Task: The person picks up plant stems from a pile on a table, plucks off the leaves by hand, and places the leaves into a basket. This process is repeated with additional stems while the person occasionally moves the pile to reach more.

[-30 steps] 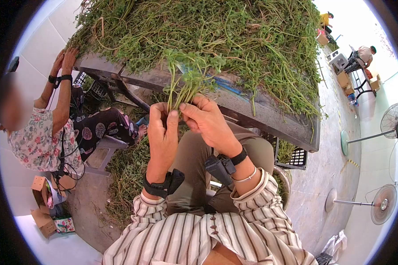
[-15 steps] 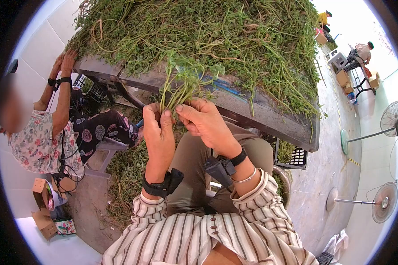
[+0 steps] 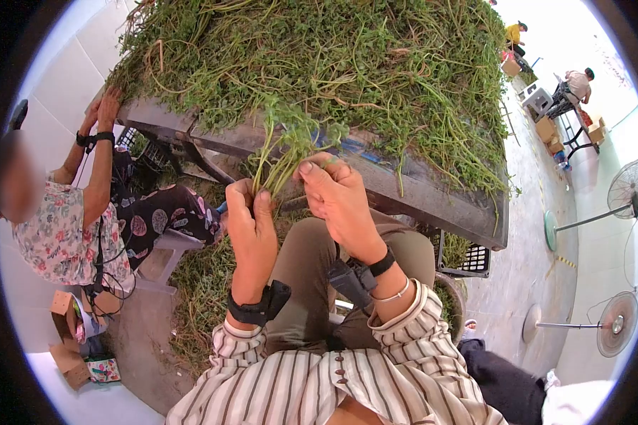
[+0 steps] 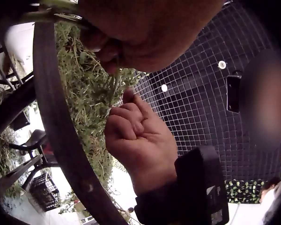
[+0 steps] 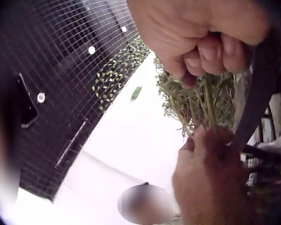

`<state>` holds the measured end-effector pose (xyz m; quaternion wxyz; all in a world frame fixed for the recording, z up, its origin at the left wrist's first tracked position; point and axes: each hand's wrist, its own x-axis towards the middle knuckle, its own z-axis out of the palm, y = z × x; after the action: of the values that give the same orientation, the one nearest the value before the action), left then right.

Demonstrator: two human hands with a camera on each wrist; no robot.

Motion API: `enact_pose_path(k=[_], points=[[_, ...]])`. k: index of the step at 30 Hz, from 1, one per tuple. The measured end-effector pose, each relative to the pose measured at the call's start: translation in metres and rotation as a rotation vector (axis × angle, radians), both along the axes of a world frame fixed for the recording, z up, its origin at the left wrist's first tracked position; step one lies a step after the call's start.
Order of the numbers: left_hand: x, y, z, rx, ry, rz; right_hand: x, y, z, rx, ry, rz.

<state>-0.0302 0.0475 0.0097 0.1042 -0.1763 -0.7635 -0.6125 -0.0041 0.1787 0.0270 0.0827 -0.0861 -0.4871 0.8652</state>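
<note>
A small bunch of leafy green stems (image 3: 280, 159) stands upright before me at the table's front edge. My left hand (image 3: 252, 230) pinches its lower ends between thumb and fingers. Close to the right of the bunch is my right hand (image 3: 340, 212), its fingers curled and thumb against forefinger on a green sprig, mostly hidden by the fingers. In the right wrist view the stems (image 5: 208, 101) run between the two hands. A thick heap of the same greens (image 3: 319, 64) covers the dark table (image 3: 446, 205).
A seated person (image 3: 71, 219) at the left rests both hands on the table edge. Cut greens (image 3: 198, 297) litter the floor. A black crate (image 3: 468, 258) stands under the table's right side, fans (image 3: 617, 326) farther right. A dark-clothed leg (image 3: 500, 379) shows at lower right.
My right hand has drawn away from the stems' base, up and to the right. The left hand has lowered slightly with the bunch. A dark-clothed leg has appeared at lower right.
</note>
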Motion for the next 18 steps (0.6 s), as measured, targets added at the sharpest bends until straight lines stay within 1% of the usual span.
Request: enact_pose_path(k=[2, 4, 5, 7, 8, 10, 11, 12, 14, 16, 18], points=[[-0.002, -0.001, 0.000, -0.031, 0.020, -0.008, 0.000, 0.000, 0.002, 0.046, 0.049, -0.037], [-0.001, -0.002, -0.002, -0.065, 0.038, 0.004, 0.001, -0.003, 0.004, 0.297, 0.171, -0.116], [0.000, -0.003, -0.002, -0.064, 0.036, 0.003, -0.001, -0.004, 0.000, 0.299, 0.169, -0.117], [0.000, -0.004, -0.003, -0.109, 0.083, 0.010, -0.008, -0.004, -0.011, 0.680, 0.365, -0.269], [0.000, -0.004, -0.004, -0.105, 0.086, 0.005, -0.007, -0.004, -0.010, 0.685, 0.367, -0.275], [0.001, -0.005, -0.005, -0.130, 0.066, -0.004, -0.001, -0.005, -0.006, 0.841, 0.226, -0.211], [0.002, -0.005, -0.004, -0.128, 0.066, -0.008, -0.003, -0.004, -0.008, 0.992, 0.267, -0.249], [0.002, -0.005, -0.002, -0.159, 0.085, 0.005, -0.003, -0.004, -0.007, 0.995, 0.267, -0.252], [0.003, -0.005, -0.002, -0.189, 0.106, 0.020, -0.001, -0.005, -0.007, 1.132, 0.234, -0.262], [0.002, -0.005, -0.005, -0.180, 0.156, 0.023, -0.001, -0.006, -0.005, 1.143, 0.237, -0.275], [0.002, -0.007, -0.006, -0.174, 0.142, 0.016, 0.000, -0.005, -0.004, 1.163, 0.235, -0.296]])
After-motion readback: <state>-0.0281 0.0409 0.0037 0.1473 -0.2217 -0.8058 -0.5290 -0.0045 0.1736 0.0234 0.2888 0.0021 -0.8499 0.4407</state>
